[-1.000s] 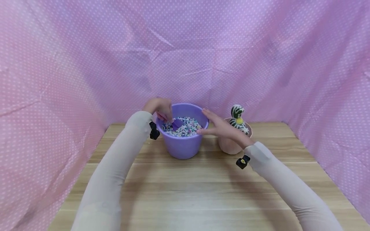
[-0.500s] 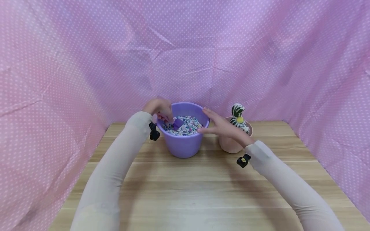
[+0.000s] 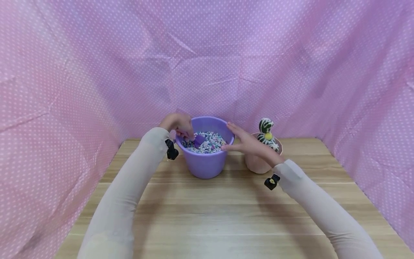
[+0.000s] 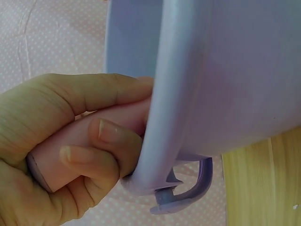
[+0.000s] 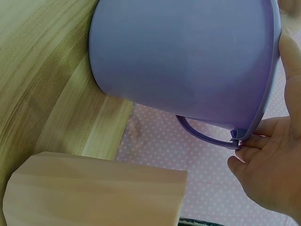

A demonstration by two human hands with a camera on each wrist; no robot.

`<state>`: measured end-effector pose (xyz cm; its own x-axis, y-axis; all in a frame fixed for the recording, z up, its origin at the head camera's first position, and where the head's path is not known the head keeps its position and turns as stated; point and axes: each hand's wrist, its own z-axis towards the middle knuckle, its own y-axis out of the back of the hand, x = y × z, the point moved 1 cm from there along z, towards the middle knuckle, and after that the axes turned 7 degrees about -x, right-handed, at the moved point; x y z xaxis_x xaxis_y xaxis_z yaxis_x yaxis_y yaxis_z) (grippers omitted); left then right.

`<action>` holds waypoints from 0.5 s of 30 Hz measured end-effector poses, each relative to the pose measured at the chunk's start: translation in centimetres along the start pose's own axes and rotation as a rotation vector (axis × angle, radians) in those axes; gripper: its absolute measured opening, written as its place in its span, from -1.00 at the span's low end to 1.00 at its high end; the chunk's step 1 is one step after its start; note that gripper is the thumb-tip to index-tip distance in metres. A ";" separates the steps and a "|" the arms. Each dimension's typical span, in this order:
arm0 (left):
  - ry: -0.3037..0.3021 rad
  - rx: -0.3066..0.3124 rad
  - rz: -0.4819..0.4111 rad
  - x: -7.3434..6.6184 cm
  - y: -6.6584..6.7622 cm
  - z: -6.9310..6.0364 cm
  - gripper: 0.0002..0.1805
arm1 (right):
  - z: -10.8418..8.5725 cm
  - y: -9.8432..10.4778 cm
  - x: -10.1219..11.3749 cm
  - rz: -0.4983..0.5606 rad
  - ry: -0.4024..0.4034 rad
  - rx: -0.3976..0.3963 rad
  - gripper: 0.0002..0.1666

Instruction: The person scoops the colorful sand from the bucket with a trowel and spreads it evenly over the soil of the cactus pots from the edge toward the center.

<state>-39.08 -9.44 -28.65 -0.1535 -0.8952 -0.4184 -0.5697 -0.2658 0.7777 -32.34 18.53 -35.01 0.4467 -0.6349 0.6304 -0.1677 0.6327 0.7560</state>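
Observation:
A purple bucket (image 3: 207, 167) stands upright on the table, part-filled with small multicoloured pebbles (image 3: 211, 140). My left hand (image 3: 181, 124) reaches over its left rim and grips the pink handle (image 4: 113, 117) of a small shovel. The shovel's purple blade (image 3: 199, 140) sits among the pebbles, its tip partly buried. On the bucket's right rim rests my right hand (image 3: 247, 142), thumb and fingers spread apart. In the right wrist view, some fingertips of that hand (image 5: 273, 165) touch the bucket near where its purple carrying handle (image 5: 202, 134) joins the rim.
Just right of the bucket stands a beige faceted pot (image 3: 257, 163) with a green-and-white cactus-like figure (image 3: 266, 126), partly behind my right hand. Pink polka-dot cloth (image 3: 207, 64) hangs behind and at both sides of the wooden table (image 3: 207, 216).
My left hand has dipped slightly, and the shovel blade has shifted a little to the right and down among the pebbles. My right hand has stayed on the rim.

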 end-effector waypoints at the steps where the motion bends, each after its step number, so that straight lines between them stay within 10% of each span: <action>1: 0.002 0.005 -0.004 0.0 0.0 0.0 -0.74 | 0.0 0.0 0.0 0.001 0.002 -0.001 0.28; 15: 0.072 0.059 -0.095 -0.3 -0.4 -0.2 -0.67 | -0.1 0.1 0.0 0.001 0.013 -0.005 0.28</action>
<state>-38.67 -9.18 -28.72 -0.0395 -0.8908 -0.4526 -0.6260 -0.3310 0.7061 -32.27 18.57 -34.95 0.4580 -0.6284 0.6288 -0.1637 0.6356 0.7545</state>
